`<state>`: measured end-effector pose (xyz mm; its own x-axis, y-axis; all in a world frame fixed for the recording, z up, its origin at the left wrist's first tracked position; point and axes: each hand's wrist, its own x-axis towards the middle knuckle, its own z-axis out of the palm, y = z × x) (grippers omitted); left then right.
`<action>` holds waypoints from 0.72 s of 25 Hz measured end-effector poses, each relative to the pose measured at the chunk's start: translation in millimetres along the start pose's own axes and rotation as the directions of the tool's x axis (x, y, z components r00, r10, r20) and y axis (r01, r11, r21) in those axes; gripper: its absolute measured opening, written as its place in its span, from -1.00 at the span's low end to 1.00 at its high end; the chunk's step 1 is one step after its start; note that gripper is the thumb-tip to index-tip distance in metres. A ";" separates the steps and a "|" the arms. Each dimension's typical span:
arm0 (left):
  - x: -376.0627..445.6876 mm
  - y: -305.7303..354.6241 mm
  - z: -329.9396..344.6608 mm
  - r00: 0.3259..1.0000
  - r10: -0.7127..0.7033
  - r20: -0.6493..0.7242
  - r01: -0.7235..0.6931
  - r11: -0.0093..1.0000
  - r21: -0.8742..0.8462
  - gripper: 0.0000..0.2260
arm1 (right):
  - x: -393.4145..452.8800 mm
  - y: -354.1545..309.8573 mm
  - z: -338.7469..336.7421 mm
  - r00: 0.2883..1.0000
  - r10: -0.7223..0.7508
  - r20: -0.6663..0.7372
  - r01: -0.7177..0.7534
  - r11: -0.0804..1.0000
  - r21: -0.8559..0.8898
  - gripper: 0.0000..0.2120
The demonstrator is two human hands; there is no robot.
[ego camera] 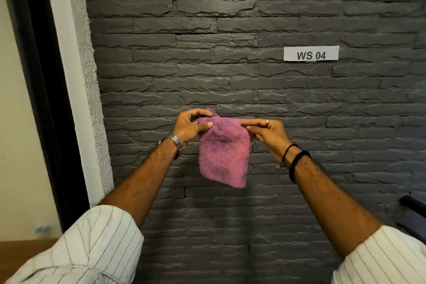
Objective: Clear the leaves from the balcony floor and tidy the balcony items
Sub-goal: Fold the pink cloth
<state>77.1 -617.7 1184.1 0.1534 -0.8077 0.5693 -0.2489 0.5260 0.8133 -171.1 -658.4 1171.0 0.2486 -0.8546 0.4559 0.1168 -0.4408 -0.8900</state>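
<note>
Brightness: the scene was moderately dim and evenly lit.
Source: light fell from above and in front, raking the dark stone wall (230,30) and picking out its ridges.
Shadows: soft arm shadows lay low on the wall.
Glare: none was strong; the paper label (311,53) was brightest.
Distortion: the door frame (34,76) bowed at the left edge.
Focus: the picture was sharp centrally and softer at the corners.

Left hand (192,125): raised, thumb and fingers in a pinching grip.
Right hand (267,132): raised level, pinching likewise.
Arms: both outstretched.
</note>
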 end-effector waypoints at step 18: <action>-17.8 -43.6 10.1 0.931 -0.328 -0.160 0.261 0.905 -0.337 -0.91 | -3.0 6.4 22.8 0.989 -0.080 0.122 0.096 0.987 -0.128 -0.27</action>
<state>75.5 -628.9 1137.3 0.3777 -0.8817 0.2826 0.1367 0.3550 0.9248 -149.2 -652.4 1163.6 0.3541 -0.7764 0.5213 0.0163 -0.5523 -0.8335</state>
